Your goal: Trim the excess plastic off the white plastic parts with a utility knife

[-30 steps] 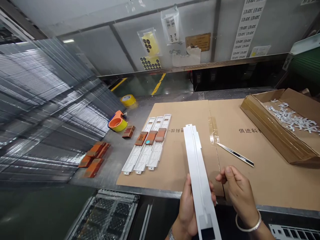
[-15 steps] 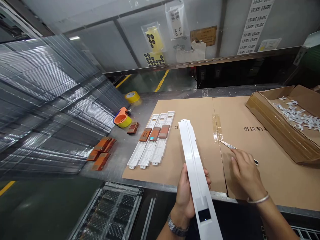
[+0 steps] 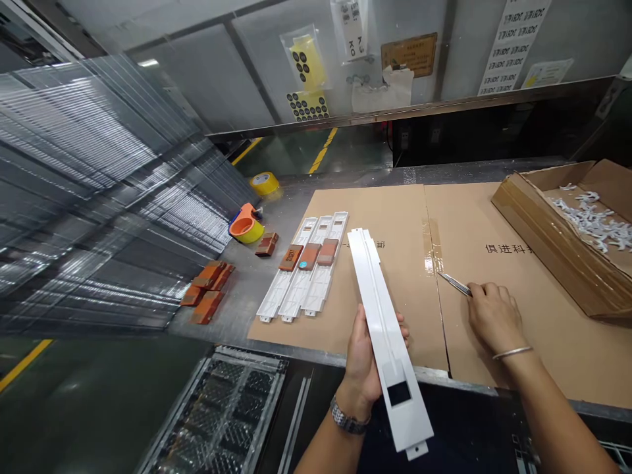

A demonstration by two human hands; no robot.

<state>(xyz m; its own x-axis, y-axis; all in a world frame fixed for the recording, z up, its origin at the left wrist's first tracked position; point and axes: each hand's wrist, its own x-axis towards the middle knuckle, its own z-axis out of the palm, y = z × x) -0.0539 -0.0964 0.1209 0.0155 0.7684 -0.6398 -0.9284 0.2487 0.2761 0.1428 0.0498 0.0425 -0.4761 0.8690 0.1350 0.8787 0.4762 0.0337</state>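
My left hand (image 3: 364, 362) is wrapped round a long white plastic strip (image 3: 382, 322), which has a rectangular window near its lower end and a small tab at each end. The strip is tilted, its far end over the cardboard. On the cardboard to the right, my right hand (image 3: 495, 319) is closed over the back part of a slim pointed metal tool (image 3: 455, 284); its tip points left and its handle is hidden under the fingers. Left of the held strip lie three similar white strips (image 3: 316, 296) side by side, each with a reddish-brown block (image 3: 309, 256) across it.
Cardboard sheets (image 3: 395, 204) cover the metal bench. A carton (image 3: 548, 243) of small white plastic pieces stands at right. More reddish-brown blocks (image 3: 207, 307), an orange tape dispenser (image 3: 245, 224) and a yellow tape roll (image 3: 265, 184) are at left, beside a wrapped, shiny partition (image 3: 99, 197).
My right hand has closed over the metal tool, covering its dark rear end. The held white strip has shifted slightly up and left, bringing its lower end into view. The camera view has shifted a little.
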